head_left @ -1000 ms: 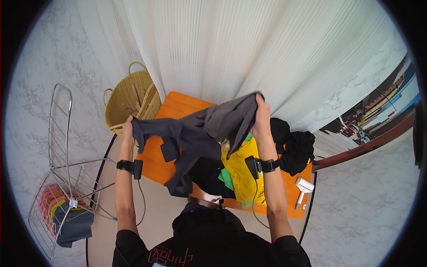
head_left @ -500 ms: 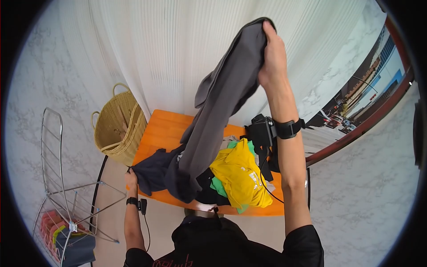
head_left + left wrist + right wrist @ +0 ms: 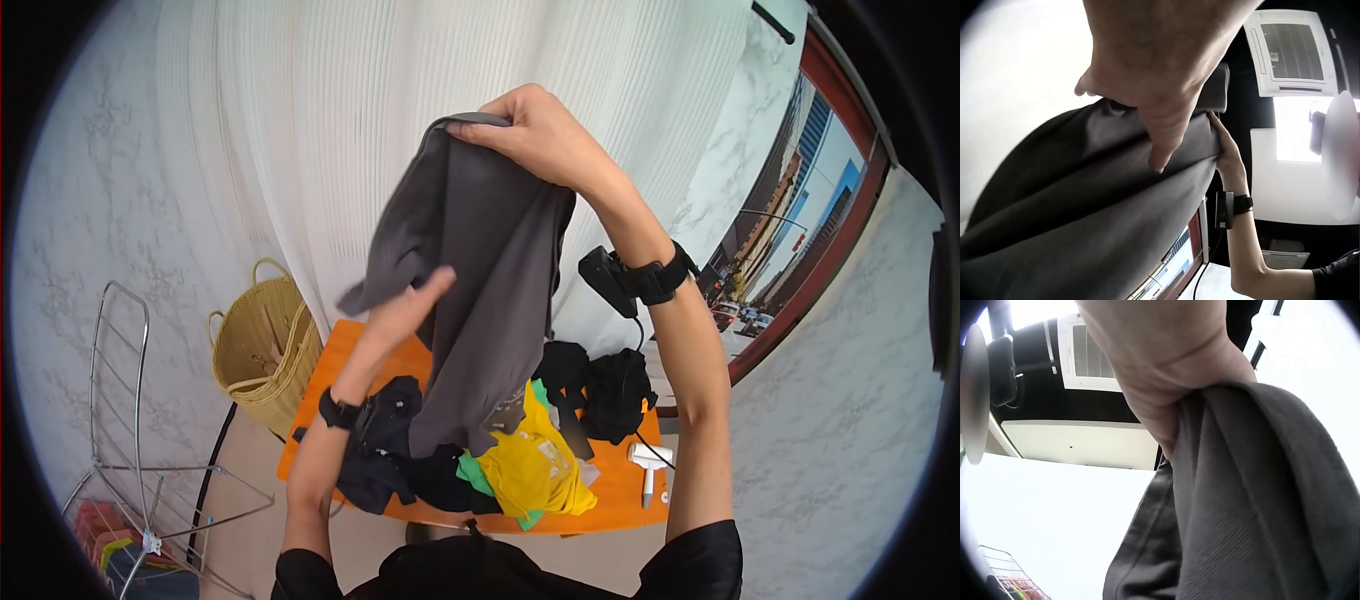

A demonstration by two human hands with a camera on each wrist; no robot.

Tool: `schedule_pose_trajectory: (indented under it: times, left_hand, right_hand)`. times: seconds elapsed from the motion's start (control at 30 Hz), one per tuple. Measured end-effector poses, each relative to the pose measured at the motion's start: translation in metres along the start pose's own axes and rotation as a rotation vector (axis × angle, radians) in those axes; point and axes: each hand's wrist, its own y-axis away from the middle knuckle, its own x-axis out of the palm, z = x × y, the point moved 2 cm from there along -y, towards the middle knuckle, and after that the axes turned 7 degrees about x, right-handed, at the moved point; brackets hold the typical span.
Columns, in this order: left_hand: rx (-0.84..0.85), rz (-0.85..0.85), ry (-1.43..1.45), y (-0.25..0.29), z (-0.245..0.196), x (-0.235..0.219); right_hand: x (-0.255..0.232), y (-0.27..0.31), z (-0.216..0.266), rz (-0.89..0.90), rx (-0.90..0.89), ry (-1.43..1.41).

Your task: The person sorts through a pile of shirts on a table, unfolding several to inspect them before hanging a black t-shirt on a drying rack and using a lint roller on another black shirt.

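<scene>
A dark grey garment hangs in front of me above the table. My right hand pinches its top edge, the thumb lying along the cloth, and the folds drop away from the grip. Lower on the left side, my left hand is beside the cloth with its thumb stretched out. In the left wrist view that thumb lies over the grey folds. Beneath the garment, a dark navy cloth is heaped at the table's left. Next to it lies a yellow shirt with green cloth under it.
The orange table also bears black clothes and a white handheld device at its right. A wicker basket and a metal drying rack stand at the left. A white curtain hangs behind.
My right hand has raised the grey garment from over the table and brought it leftward. The left hand has let go of the dark cloth at the table's left and come up beside the garment.
</scene>
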Motion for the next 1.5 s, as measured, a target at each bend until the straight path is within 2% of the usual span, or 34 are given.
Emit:
schedule_pose_trajectory:
  times: [0.03, 0.1, 0.13, 0.2, 0.27, 0.33, 0.43, 0.47, 0.5, 0.6, 0.63, 0.67, 0.73, 0.8, 0.87, 0.9, 0.93, 1.0, 1.07, 1.13, 1.17, 1.2, 1.23, 1.3, 1.33, 1.37, 1.47, 1.5]
  left_hand:
    - [-0.051, -0.105, 0.090, -0.019, -0.002, -0.004]
    - [-0.154, -0.263, 0.576, -0.054, -0.002, -0.018]
    - [-0.210, -0.313, 0.971, -0.071, -0.001, -0.026]
    - [-0.041, -0.402, 0.578, -0.112, 0.010, -0.055]
    - [0.212, -0.319, -0.078, -0.131, -0.014, -0.078]
    - [0.516, -0.288, -0.243, -0.151, -0.028, -0.093]
    - [0.575, -0.273, -0.356, -0.166, -0.062, -0.112]
    - [0.591, -0.273, -0.372, -0.170, -0.068, -0.119]
    - [0.634, -0.286, -0.413, -0.176, -0.068, -0.128]
    - [0.552, -0.292, -0.501, -0.181, -0.075, -0.151]
    - [0.573, -0.284, -0.475, -0.177, -0.076, -0.154]
    - [0.566, -0.277, -0.481, -0.176, -0.073, -0.159]
    - [0.721, -0.297, -0.528, -0.178, -0.067, -0.172]
    - [0.615, -0.299, -0.540, -0.179, -0.067, -0.182]
    - [0.453, -0.302, -0.509, -0.190, -0.054, -0.202]
    - [0.291, -0.285, -0.522, -0.199, -0.045, -0.214]
    - [0.287, -0.276, -0.523, -0.198, -0.049, -0.208]
    - [-0.005, -0.370, -0.329, -0.193, -0.058, -0.193]
    - [-0.071, -0.296, -0.291, -0.175, -0.079, -0.160]
    - [0.074, 0.274, 0.021, -0.144, -0.113, -0.097]
    - [0.183, 0.328, -0.081, -0.132, -0.117, -0.069]
    - [0.293, 0.378, -0.182, -0.121, -0.115, -0.043]
    - [0.277, 0.379, -0.081, -0.103, -0.105, -0.023]
    - [0.269, 0.358, 0.057, -0.090, -0.118, 0.017]
    - [0.171, 0.388, 0.067, -0.101, -0.135, 0.031]
    - [0.188, 0.324, 0.143, -0.104, -0.138, 0.030]
    - [0.234, 0.179, 0.411, -0.116, -0.154, 0.019]
    - [0.235, 0.182, 0.415, -0.128, -0.140, 0.009]
  right_hand:
    - [-0.013, 0.005, 0.000, -0.026, 0.025, 0.033]
    - [-0.039, 0.016, -0.010, -0.043, 0.012, 0.104]
    - [-0.050, 0.023, -0.018, -0.044, 0.007, 0.169]
    - [-0.067, 0.041, -0.032, -0.034, 0.051, 0.167]
    - [-0.073, 0.058, -0.052, -0.024, 0.092, 0.162]
    - [-0.067, 0.069, -0.085, -0.035, 0.093, 0.031]
    - [-0.056, 0.082, -0.139, 0.004, 0.203, 0.097]
    - [-0.055, 0.089, -0.143, 0.035, 0.314, 0.189]
    - [-0.053, 0.093, -0.162, 0.009, 0.291, 0.116]
    - [-0.045, 0.104, -0.207, -0.050, 0.296, -0.095]
    - [-0.043, 0.108, -0.210, -0.086, 0.328, -0.220]
    - [-0.040, 0.109, -0.212, -0.080, 0.333, -0.228]
    - [-0.036, 0.106, -0.214, -0.205, 0.330, -0.251]
    - [-0.028, 0.097, -0.218, -0.227, 0.329, -0.311]
    - [-0.034, 0.091, -0.187, -0.354, 0.216, -0.314]
    - [-0.039, 0.086, -0.179, -0.357, 0.225, -0.318]
    - [-0.045, 0.080, -0.172, -0.355, 0.175, -0.268]
    - [-0.056, 0.066, -0.149, -0.355, 0.103, -0.252]
    - [-0.063, 0.050, -0.116, -0.317, 0.085, -0.345]
    - [-0.064, 0.035, -0.078, -0.216, 0.112, -0.398]
    - [-0.057, 0.017, -0.069, -0.182, 0.032, -0.480]
    - [-0.058, 0.006, -0.049, -0.263, 0.001, -0.452]
    - [-0.053, -0.005, -0.040, -0.244, -0.077, -0.506]
    - [-0.054, 0.007, -0.016, -0.193, -0.063, -0.648]
    - [-0.054, 0.018, -0.016, -0.195, -0.055, -0.697]
    - [-0.054, 0.030, -0.016, -0.199, -0.047, -0.745]
    - [-0.050, 0.081, -0.079, -0.241, -0.062, -0.510]
    - [-0.047, 0.101, -0.102, -0.254, -0.068, -0.433]
